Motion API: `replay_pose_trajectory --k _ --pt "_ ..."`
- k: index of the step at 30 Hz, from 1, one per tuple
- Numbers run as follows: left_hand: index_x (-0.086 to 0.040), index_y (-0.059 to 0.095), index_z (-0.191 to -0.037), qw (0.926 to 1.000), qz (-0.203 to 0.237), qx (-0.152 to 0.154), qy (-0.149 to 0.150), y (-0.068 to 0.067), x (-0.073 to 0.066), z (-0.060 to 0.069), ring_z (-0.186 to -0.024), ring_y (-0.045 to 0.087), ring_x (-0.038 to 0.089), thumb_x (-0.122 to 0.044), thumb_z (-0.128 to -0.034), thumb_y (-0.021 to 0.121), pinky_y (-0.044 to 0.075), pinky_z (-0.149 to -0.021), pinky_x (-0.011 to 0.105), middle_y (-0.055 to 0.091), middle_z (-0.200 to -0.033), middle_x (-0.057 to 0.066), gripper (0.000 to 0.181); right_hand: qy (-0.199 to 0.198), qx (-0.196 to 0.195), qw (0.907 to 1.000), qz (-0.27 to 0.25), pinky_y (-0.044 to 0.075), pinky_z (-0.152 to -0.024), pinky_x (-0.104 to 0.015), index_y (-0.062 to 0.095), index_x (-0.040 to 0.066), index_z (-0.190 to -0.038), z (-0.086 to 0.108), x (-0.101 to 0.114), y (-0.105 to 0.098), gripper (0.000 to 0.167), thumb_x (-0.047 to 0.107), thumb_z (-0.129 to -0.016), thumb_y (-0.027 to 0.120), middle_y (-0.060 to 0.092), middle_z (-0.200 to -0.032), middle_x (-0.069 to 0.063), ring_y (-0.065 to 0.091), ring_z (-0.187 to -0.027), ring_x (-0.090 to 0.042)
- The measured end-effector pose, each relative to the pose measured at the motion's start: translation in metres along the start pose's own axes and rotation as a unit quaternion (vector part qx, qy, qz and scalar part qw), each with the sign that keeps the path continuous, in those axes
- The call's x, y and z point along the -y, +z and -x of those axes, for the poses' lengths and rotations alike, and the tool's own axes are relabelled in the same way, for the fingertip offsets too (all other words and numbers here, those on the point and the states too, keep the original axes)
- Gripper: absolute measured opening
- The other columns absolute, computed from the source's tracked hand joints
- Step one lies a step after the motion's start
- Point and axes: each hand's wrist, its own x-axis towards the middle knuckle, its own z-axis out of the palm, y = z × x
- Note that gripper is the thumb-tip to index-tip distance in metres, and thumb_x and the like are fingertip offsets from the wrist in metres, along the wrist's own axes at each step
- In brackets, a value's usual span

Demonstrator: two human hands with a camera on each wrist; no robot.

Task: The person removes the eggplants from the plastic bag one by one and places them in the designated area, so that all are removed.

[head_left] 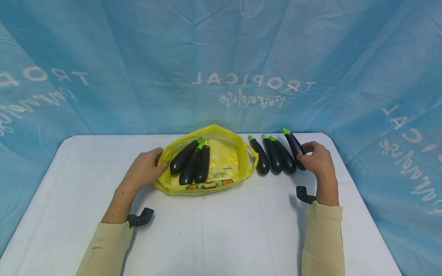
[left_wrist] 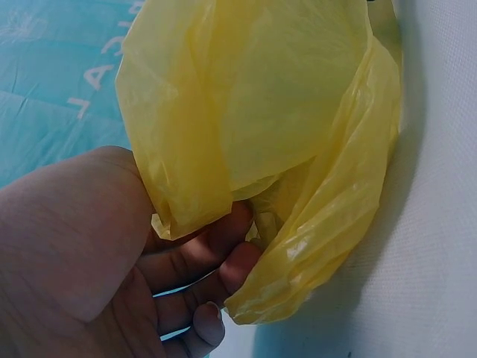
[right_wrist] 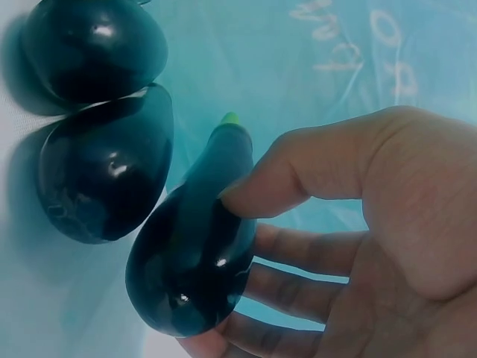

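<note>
A yellow plastic bag [head_left: 238,153] lies with its mouth spread on the table, and three dark eggplants [head_left: 190,163] with green stems rest inside at its left. My left hand [head_left: 145,166] holds the bag's left edge; in the left wrist view its curled fingers [left_wrist: 197,257] are at the gathered yellow film. At the right, my right hand [head_left: 315,157] grips another eggplant [head_left: 294,145] from its right side. The right wrist view has the thumb [right_wrist: 261,186] on this eggplant [right_wrist: 194,246], the other fingers partly behind it. Three more eggplants [head_left: 275,155] lie between bag and right hand.
Everything is on a white-covered table [head_left: 221,230]. A blue curtain [head_left: 165,69] with mirrored white lettering hangs behind and at both sides. The bag's handle loop [head_left: 253,159] lies against the leftmost eggplant of the row. Dark wrist mounts [head_left: 141,217] are on both forearms.
</note>
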Motion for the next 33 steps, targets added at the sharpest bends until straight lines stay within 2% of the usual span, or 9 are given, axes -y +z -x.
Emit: replay_pose_trajectory --k 6,14,33 --pt "-0.004 0.059 -0.103 1.0000 0.001 0.003 -0.004 0.000 -0.001 0.000 -0.067 0.053 0.022 -0.018 -0.1007 0.060 0.044 -0.060 0.035 0.055 -0.077 0.007 0.014 0.003 0.005 1.0000 0.005 0.052 -0.094 -0.061 0.052 -0.006 -0.146 -0.002 -0.005 0.000 0.056 0.021 -0.098 0.063 0.058 -0.142 -0.031 0.059 -0.114 -0.045" --pt "-0.004 0.059 -0.104 1.0000 -0.003 0.005 0.007 0.001 0.001 -0.002 -0.065 0.052 0.021 -0.018 -0.1016 0.060 0.043 -0.059 0.036 0.053 -0.075 0.007 0.014 0.023 0.028 0.9993 0.008 0.051 -0.097 -0.061 0.051 -0.006 -0.147 -0.005 -0.008 0.001 0.057 0.021 -0.099 0.062 0.054 -0.144 -0.032 0.057 -0.118 -0.046" --pt "-0.003 0.060 -0.107 0.9999 -0.003 0.012 0.004 0.002 0.002 -0.002 -0.066 0.053 0.021 -0.017 -0.1016 0.060 0.044 -0.060 0.035 0.055 -0.076 0.007 0.016 0.028 0.043 0.9985 0.019 0.050 -0.101 -0.062 0.051 -0.008 -0.146 -0.009 -0.011 0.007 0.055 0.022 -0.101 0.059 0.054 -0.145 -0.035 0.058 -0.125 -0.049"
